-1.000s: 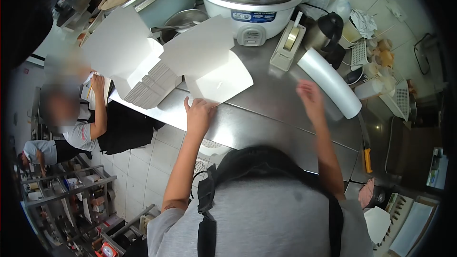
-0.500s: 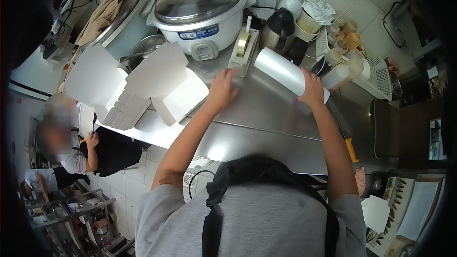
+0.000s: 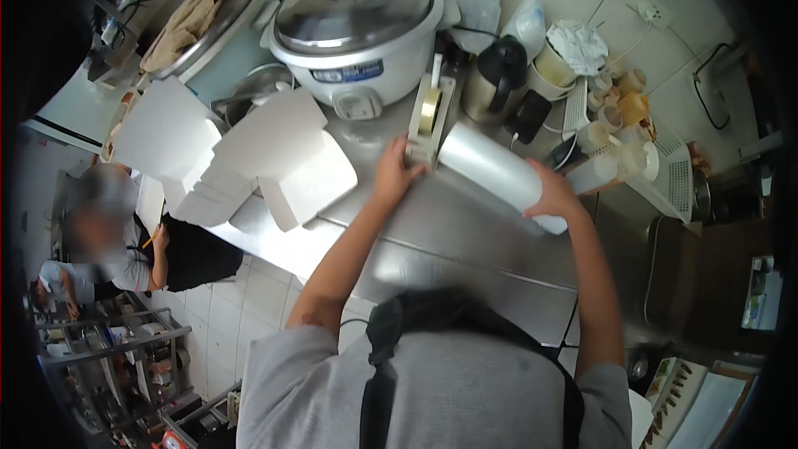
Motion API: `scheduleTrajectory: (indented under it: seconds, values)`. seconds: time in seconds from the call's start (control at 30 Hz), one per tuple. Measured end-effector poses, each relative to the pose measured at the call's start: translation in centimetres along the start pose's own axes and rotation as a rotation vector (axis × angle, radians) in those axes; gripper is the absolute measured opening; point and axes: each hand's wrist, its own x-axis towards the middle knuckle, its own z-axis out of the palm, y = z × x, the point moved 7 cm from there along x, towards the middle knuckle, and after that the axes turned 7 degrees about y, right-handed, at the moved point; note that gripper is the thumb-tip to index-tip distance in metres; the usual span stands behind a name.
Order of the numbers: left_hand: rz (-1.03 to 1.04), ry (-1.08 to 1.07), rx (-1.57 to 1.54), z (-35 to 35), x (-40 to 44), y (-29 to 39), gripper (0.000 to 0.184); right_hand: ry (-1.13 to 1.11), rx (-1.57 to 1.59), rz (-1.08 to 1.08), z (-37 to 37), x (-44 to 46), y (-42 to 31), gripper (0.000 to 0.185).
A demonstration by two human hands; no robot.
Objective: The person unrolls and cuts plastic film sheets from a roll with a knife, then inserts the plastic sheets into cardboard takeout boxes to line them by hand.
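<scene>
My right hand is closed over the near right end of a whitish roll of plastic film, which lies slanted on the steel counter. My left hand is at the near end of a tape dispenser carrying a yellowish tape roll. Its fingers touch the dispenser's left side and its thumb bends round the front corner. The film's far left end lies close beside the dispenser. Left of my left hand stand open white cardboard boxes, with flattened cardboard between them.
A large rice cooker stands behind the dispenser, with a thermos jug to its right. Sauce bottles and a white basket line the right side. A person with a pencil is at the left.
My left hand has moved in against the tape dispenser's near end. My right hand has brought the film roll nearer to me. The camera view has shifted slightly.
</scene>
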Motion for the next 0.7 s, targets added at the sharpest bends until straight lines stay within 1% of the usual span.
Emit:
scheduleTrajectory:
  seconds: [0.03,0.1,0.17,0.2,0.23,0.27,0.3,0.37,0.4,0.43,0.47,0.5,0.53,0.57,0.6,0.63,0.7]
  values:
    - [-0.008,0.004,0.020,-0.6,-1.1,-0.2,0.053,-0.021,-0.016,0.010,0.0,0.1,0.0,0.114]
    - [-0.016,0.009,0.047,-1.6,-0.3,-0.5,0.052,-0.075,-0.044,0.045,-0.3,-0.7,-1.1,0.115]
    - [-0.056,-0.026,0.068,-2.5,-1.6,-1.1,0.053,-0.134,-0.040,0.007,0.0,-1.2,-1.7,0.114]
    - [0.050,0.017,0.078,-2.8,-1.3,-0.9,0.054,-0.169,-0.037,-0.008,0.0,-1.3,-1.8,0.114]
    - [0.041,0.005,0.102,-2.8,-1.1,-1.2,0.055,-0.249,-0.015,0.023,-0.1,-1.1,-2.2,0.114]
    - [0.039,0.002,0.126,-2.8,-0.7,-1.1,0.056,-0.266,0.013,0.000,0.0,-0.9,-1.9,0.114]
    - [-0.031,-0.035,0.142,-2.8,-0.5,-1.1,0.051,-0.279,0.039,-0.028,0.1,-0.7,-1.7,0.114]
    - [0.045,0.157,0.164,-4.1,-0.4,0.7,0.047,-0.297,0.091,-0.048,0.1,-0.4,-1.6,0.113]
    - [0.079,0.253,0.176,-4.7,-0.7,1.6,0.045,-0.249,0.079,-0.036,-0.4,-0.5,-1.6,0.112]
    - [0.131,0.328,0.209,-5.1,-1.3,2.6,0.036,-0.203,0.067,-0.023,-0.8,-0.8,-1.5,0.110]
    - [0.151,0.283,0.184,-4.6,-2.0,3.3,0.034,-0.157,0.053,-0.011,-1.2,-1.1,-1.5,0.109]
    - [0.170,0.243,0.159,-4.3,-3.2,4.0,0.033,-0.083,0.072,0.020,-1.5,-1.7,-1.0,0.101]
    - [0.190,0.207,0.135,-3.9,-4.2,4.6,0.031,-0.039,0.069,0.071,-1.7,-2.3,-0.5,0.100]
    - [0.289,0.109,0.069,-2.6,-5.3,5.1,0.030,0.004,0.066,0.119,-1.9,-3.0,0.0,0.099]
    - [0.187,0.013,-0.016,-1.3,-6.2,4.8,0.031,0.047,0.063,0.166,-2.1,-3.5,0.5,0.097]
    - [0.086,-0.084,-0.102,0.2,-7.0,4.7,0.032,0.085,0.042,0.155,-2.1,-3.8,0.6,0.096]
    - [0.053,-0.130,-0.112,1.3,-7.0,6.2,0.033,0.164,-0.001,0.139,-2.2,-4.4,0.7,0.094]
